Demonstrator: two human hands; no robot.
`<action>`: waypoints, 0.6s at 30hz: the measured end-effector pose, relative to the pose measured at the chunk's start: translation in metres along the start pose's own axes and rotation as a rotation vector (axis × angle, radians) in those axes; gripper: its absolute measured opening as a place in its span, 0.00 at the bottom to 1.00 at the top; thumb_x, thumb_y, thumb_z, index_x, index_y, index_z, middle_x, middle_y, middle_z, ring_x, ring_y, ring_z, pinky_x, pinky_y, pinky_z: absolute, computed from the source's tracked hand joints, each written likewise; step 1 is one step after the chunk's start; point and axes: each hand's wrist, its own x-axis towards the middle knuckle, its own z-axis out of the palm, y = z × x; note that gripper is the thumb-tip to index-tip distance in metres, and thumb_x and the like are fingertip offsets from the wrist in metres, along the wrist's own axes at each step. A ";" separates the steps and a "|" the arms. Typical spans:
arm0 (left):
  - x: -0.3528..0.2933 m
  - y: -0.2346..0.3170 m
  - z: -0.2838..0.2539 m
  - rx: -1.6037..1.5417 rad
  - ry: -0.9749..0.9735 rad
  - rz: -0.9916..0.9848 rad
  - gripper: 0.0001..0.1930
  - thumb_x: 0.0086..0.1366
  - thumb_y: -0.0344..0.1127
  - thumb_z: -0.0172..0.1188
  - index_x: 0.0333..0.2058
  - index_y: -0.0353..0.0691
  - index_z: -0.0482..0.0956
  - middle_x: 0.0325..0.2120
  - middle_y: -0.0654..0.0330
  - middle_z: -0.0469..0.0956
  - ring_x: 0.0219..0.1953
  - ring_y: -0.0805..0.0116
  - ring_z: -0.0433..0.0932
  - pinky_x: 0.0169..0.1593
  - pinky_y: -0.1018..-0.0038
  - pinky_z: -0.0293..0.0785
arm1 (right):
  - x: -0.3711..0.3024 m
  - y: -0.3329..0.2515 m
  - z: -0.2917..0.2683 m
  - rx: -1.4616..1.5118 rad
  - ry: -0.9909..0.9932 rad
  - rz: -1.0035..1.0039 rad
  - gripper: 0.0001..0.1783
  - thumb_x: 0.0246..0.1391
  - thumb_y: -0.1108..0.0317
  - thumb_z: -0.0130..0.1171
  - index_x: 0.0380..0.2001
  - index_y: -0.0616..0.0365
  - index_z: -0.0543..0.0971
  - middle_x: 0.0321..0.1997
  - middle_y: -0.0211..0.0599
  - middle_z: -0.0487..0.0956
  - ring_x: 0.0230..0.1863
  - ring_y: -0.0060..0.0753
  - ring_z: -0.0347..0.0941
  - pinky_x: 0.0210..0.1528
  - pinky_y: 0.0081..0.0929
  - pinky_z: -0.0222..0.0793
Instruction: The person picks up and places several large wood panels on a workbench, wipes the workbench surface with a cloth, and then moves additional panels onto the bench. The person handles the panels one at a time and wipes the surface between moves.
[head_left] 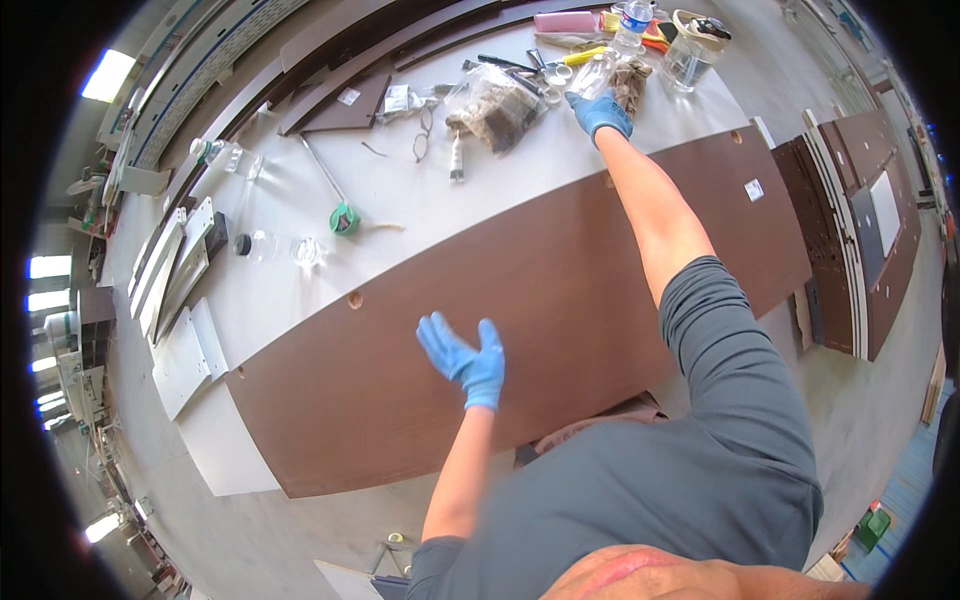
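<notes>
A long brown panel (pixel 520 300) lies across the white table in front of me. My left hand (pixel 465 362), in a blue glove, is open over the panel with its fingers spread and nothing in them. My right hand (pixel 603 113), also in a blue glove, reaches past the panel's far edge. Its fingers are closed at the near end of a clear plastic bottle (pixel 594 76) and partly hidden by the hand's back. A crumpled brown cloth (pixel 630 85) lies right beside that hand.
Beyond the panel are a plastic bag of brown material (pixel 495 108), a white tube (pixel 457 158), glasses (pixel 422 140), a green round container (pixel 344 219) and a clear jar (pixel 690 60). Metal strips (pixel 172 270) lie at the left; more brown panels (pixel 870 210) stand right.
</notes>
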 end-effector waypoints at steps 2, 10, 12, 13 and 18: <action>0.031 0.035 0.047 -0.015 0.008 -0.005 0.45 0.64 0.51 0.69 0.72 0.30 0.62 0.74 0.37 0.58 0.78 0.35 0.51 0.77 0.43 0.49 | 0.030 -0.007 0.005 0.041 -0.045 0.076 0.66 0.49 0.24 0.65 0.77 0.61 0.57 0.75 0.59 0.69 0.74 0.57 0.69 0.75 0.48 0.63; 0.042 0.061 0.096 0.345 0.067 0.033 0.44 0.67 0.55 0.66 0.73 0.35 0.63 0.75 0.41 0.59 0.77 0.36 0.53 0.77 0.40 0.46 | 0.089 0.019 0.028 0.631 -0.174 0.017 0.62 0.49 0.49 0.76 0.77 0.64 0.51 0.64 0.59 0.77 0.53 0.38 0.84 0.36 0.29 0.87; 0.042 0.061 0.097 0.367 0.043 0.036 0.44 0.67 0.55 0.66 0.73 0.35 0.62 0.75 0.41 0.59 0.77 0.37 0.53 0.77 0.40 0.46 | 0.096 0.028 0.033 0.872 -0.247 -0.025 0.58 0.52 0.52 0.75 0.77 0.65 0.53 0.64 0.57 0.77 0.54 0.39 0.83 0.37 0.31 0.87; 0.043 0.061 0.097 0.378 0.020 0.044 0.44 0.67 0.55 0.66 0.73 0.35 0.62 0.75 0.41 0.59 0.78 0.37 0.53 0.77 0.41 0.46 | 0.096 0.028 0.038 0.972 -0.254 0.009 0.56 0.54 0.54 0.74 0.77 0.65 0.54 0.64 0.57 0.77 0.54 0.40 0.83 0.37 0.32 0.87; 0.044 0.068 0.098 0.380 0.004 0.008 0.42 0.67 0.52 0.66 0.73 0.36 0.63 0.75 0.43 0.59 0.78 0.39 0.53 0.78 0.44 0.45 | 0.092 -0.031 0.051 1.096 -0.326 -0.280 0.41 0.64 0.58 0.69 0.73 0.62 0.65 0.59 0.45 0.82 0.48 0.32 0.84 0.36 0.29 0.84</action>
